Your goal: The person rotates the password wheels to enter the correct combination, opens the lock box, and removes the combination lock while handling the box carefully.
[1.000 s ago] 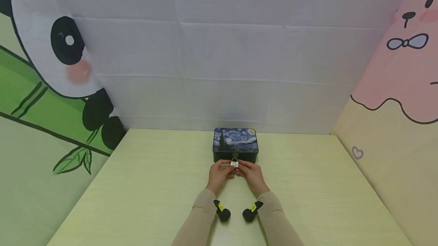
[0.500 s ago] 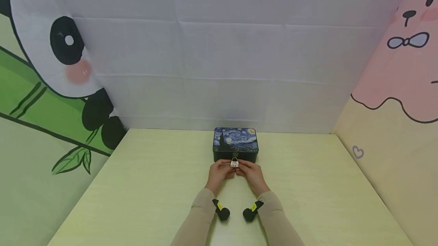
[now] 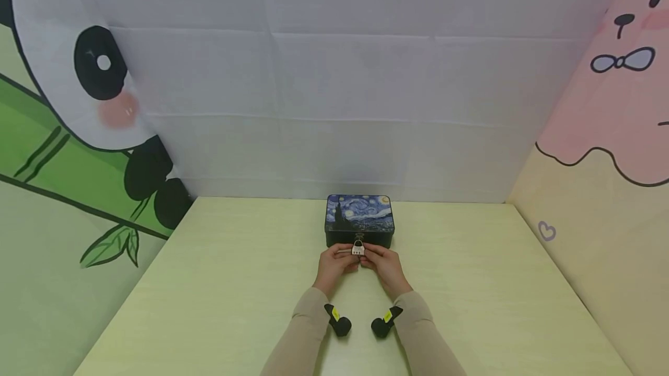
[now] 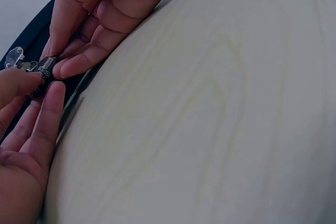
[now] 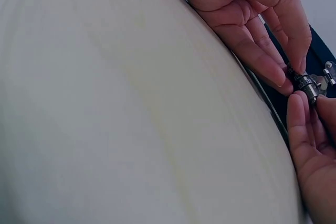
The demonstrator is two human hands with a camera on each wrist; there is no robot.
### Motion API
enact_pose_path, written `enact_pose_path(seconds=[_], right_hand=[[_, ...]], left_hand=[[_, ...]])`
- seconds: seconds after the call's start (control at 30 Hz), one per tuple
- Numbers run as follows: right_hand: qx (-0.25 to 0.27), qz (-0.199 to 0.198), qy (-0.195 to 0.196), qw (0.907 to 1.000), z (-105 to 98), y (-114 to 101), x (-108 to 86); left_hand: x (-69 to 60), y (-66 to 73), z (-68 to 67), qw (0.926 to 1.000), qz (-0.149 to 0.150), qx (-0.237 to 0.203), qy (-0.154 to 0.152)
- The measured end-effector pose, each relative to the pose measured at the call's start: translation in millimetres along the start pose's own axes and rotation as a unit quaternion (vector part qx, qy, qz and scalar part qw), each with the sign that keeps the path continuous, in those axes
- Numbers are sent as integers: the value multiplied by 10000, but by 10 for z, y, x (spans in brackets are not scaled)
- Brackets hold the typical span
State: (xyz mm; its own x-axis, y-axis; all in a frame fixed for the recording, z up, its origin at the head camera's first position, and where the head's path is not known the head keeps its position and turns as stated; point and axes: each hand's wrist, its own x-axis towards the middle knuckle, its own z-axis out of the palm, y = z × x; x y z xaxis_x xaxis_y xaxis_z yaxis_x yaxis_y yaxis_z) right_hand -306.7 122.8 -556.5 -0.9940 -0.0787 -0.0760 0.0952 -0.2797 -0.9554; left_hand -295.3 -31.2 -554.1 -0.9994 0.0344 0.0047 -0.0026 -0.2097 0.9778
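Note:
A small silver combination padlock with a row of dials is at the front of a dark tin box, whose lid carries a blue starry-night picture. Its shackle meets the metal hasp; whether it is locked I cannot tell. My left hand pinches the padlock from the left, while my right hand holds it from the right. In the left wrist view, thumb and fingertips close around the black number dials. The hasp shows beside the padlock in the right wrist view.
The box stands near the back edge of a pale wooden table. Behind it hangs a creased white cloth. Cartoon-printed panels flank the table, a panda on the left and a pink figure on the right.
The padlock has tilted slightly between my fingers, so its row of dials now shows more clearly in the head view. My hands and the box have stayed almost in place.

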Motion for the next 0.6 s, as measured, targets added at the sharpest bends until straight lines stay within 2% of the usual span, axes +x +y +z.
enact_pose_path(seconds=[0.13,0.37,0.6], right_hand=[[16,21,-39,10000,-10,13,11],[59,15,4,10000,-5,5,12],[64,-3,87,9999,18,7,-5]], left_hand=[[-14,-5,-12,9994,281,-93,-151],[28,-14,6,9999,-119,52,62],[30,-14,5,9999,-135,0,71]])
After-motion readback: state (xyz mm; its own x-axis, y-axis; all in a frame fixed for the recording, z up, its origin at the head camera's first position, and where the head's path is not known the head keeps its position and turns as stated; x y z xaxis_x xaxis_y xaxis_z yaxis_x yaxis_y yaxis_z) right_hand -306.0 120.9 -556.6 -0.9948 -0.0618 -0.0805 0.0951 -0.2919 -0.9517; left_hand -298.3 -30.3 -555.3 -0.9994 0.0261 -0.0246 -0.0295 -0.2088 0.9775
